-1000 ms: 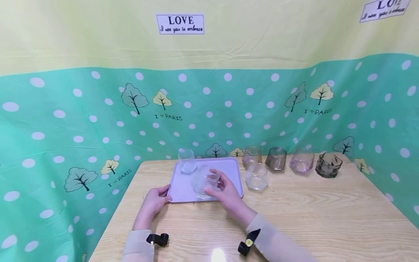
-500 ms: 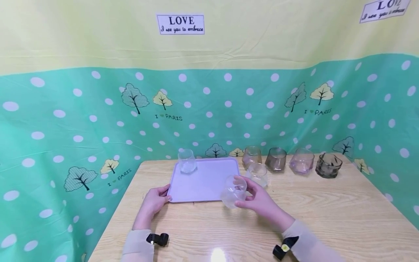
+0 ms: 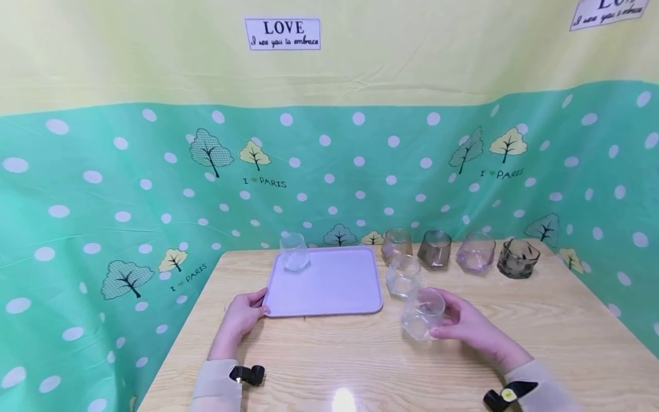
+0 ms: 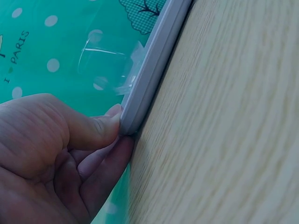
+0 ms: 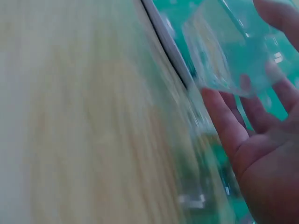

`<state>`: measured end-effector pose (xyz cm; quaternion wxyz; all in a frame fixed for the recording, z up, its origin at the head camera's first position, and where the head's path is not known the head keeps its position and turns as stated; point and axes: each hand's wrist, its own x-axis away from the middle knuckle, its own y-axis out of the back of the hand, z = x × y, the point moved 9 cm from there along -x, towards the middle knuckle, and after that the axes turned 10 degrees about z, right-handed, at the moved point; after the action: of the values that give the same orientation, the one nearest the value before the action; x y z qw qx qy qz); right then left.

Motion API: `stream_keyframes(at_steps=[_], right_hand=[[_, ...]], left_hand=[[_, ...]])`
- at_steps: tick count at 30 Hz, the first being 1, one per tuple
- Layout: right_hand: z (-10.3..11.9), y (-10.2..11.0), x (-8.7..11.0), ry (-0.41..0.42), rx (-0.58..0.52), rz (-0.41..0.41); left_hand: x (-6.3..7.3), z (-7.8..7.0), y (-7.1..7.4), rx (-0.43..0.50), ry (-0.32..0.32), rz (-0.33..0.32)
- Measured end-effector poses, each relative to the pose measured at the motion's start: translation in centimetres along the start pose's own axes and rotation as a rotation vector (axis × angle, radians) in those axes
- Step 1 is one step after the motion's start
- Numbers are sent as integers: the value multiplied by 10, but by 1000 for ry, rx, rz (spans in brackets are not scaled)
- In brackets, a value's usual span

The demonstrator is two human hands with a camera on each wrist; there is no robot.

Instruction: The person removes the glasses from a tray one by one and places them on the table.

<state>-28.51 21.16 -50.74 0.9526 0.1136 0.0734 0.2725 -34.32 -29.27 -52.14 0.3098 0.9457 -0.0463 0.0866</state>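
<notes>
My left hand (image 3: 244, 313) pinches the near left corner of a lilac tray (image 3: 329, 286); in the left wrist view the thumb presses the rim (image 4: 154, 60) with fingers beneath. A clear glass (image 3: 294, 253) stands at the tray's far left corner. To the right of the tray, my right hand (image 3: 468, 323) grips a clear faceted drinking glass (image 3: 423, 315), thumb on one side and fingers round the other. The right wrist view shows this glass (image 5: 229, 46) between thumb and fingers; whether its base touches the table cannot be told. Another clear glass (image 3: 404, 276) stands just behind it.
Along the table's back right stand an amber glass (image 3: 396, 247), a grey glass (image 3: 435, 250), a pinkish glass (image 3: 476, 253) and a dark smoky glass (image 3: 517, 259). A green polka-dot curtain (image 3: 329, 149) hangs behind the wooden table (image 3: 319, 360).
My right hand has carried the clear glass off the tray, rightward, to over the table in front of the other clear glass. The left hand has stayed on the tray corner.
</notes>
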Motion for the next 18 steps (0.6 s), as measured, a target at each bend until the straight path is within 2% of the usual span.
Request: stream_keyframes(at_steps=[5, 9, 13, 18], right_hand=[[-9, 33, 14, -2, -24, -52], [-12, 54, 19, -33, -19, -150], [-15, 67, 19, -72, 6, -253], [-23, 75, 15, -108, 23, -315]], left_hand=[[0, 1, -1, 16, 5, 10], [0, 0, -1, 32, 5, 14], [1, -2, 0, 51, 3, 10], [1, -4, 0, 44, -8, 15]])
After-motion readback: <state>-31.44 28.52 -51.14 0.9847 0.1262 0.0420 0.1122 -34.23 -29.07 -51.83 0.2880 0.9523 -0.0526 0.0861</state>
